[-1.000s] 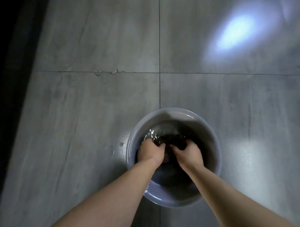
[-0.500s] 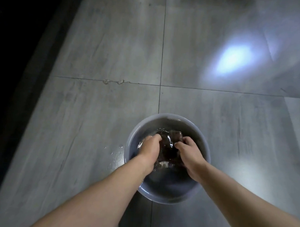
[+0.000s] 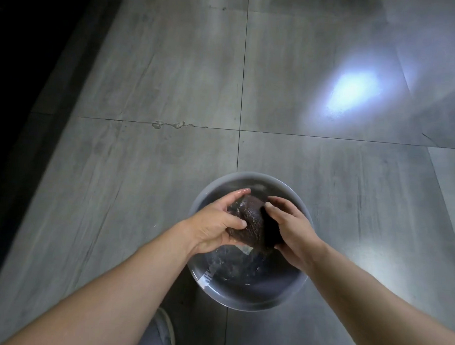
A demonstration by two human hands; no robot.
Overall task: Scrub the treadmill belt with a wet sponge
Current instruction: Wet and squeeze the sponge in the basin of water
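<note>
Sponge (image 3: 250, 222), dark and wet over the basin (image 3: 242, 303), is judged soft, water-heavy and slippery; left hand (image 3: 214, 224) grips its nine o'clock end, right hand (image 3: 294, 232) its three o'clock end, fingers curled.

Bare forearms (image 3: 108, 297), grey shoe (image 3: 161, 332) — rounded toe

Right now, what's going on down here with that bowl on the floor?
A person is bent over a grey basin of water that sits on the tiled floor. The left hand and the right hand both grip a dark, wet sponge, fingers curled round it, as if wringing it out. The sponge is held above the water, over the basin. No treadmill shows in this view.
</note>
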